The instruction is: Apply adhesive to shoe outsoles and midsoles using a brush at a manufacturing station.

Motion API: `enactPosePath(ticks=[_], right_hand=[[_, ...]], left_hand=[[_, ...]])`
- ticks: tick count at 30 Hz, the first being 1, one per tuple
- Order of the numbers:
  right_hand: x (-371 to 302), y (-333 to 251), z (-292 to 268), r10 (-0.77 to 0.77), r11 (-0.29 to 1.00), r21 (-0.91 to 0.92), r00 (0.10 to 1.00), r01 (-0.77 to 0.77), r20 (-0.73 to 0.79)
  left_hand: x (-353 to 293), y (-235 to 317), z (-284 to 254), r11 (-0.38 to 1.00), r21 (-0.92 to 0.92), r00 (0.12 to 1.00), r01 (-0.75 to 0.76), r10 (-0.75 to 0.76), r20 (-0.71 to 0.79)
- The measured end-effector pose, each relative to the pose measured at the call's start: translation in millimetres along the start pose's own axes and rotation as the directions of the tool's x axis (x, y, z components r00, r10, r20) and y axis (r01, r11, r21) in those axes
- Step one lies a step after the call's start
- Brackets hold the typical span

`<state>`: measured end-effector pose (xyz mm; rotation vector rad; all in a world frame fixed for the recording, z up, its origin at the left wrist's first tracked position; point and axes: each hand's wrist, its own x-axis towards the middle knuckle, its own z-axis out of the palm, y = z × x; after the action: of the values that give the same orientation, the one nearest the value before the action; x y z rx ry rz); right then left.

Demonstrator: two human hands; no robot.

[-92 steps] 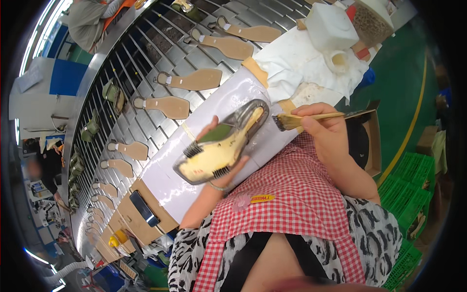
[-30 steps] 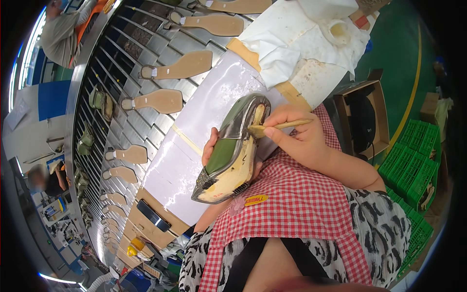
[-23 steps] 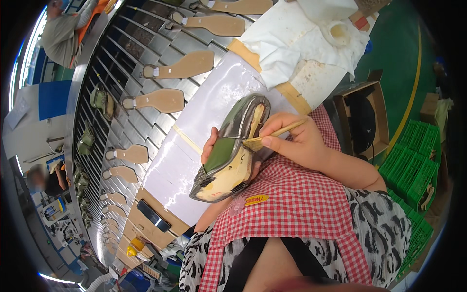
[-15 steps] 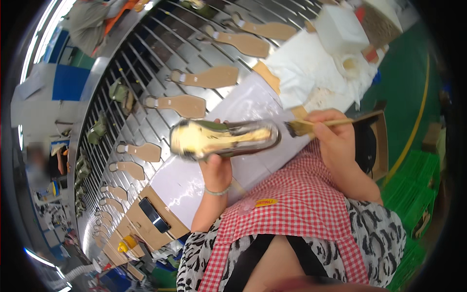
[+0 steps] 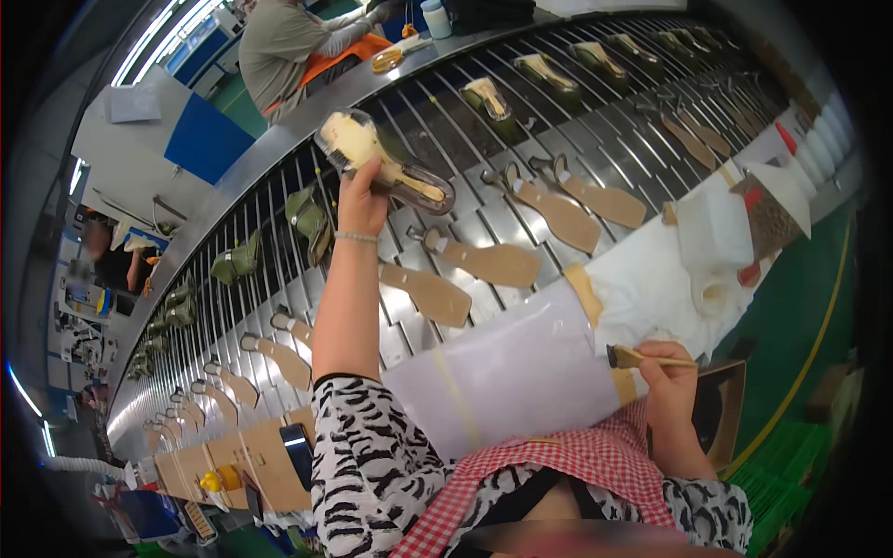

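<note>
My left hand (image 5: 363, 203) is stretched far forward over the slatted conveyor, closed around a shoe (image 5: 377, 158) turned sole side up. Its underside is pale yellow, with a dark glossy edge around it. At the lower right, my right hand (image 5: 670, 379) grips the wooden handle of a brush (image 5: 629, 357); the dark bristles point left, above the near edge of the work surface. Tan shoe soles (image 5: 493, 264) lie on the conveyor between my hands. Farther back, more upturned shoes (image 5: 488, 98) rest in a row.
A white sheet (image 5: 502, 372) covers the near surface. On a white cloth to the right stands a white plastic container (image 5: 712, 232). A phone (image 5: 297, 456) lies on a brown board at left. Across the conveyor (image 5: 437, 214), another person (image 5: 293, 56) is at work. Green crates (image 5: 781, 484) are stacked at lower right.
My left hand has carried the shoe forward and away from me, out over the conveyor. The brush has come away from the shoe in my right hand. The view has shifted too.
</note>
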<state>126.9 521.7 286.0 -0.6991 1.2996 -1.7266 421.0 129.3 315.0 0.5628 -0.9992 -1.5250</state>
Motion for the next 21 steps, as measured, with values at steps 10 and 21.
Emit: enactPosePath(ticks=[10, 21], right_hand=[[34.5, 13.4, 18.6, 0.142, 0.988, -0.059, 0.988, -0.145, -0.057], [38.8, 2.2, 35.2, 0.129, 0.989, -0.075, 0.992, -0.129, -0.008]], left_hand=[[142.2, -87.6, -77.1, 0.987, 0.156, 0.995, 0.026, -0.011, -0.098], [8.1, 61.4, -152.2, -0.649, 0.727, 0.941, 0.225, -0.048, -0.334]])
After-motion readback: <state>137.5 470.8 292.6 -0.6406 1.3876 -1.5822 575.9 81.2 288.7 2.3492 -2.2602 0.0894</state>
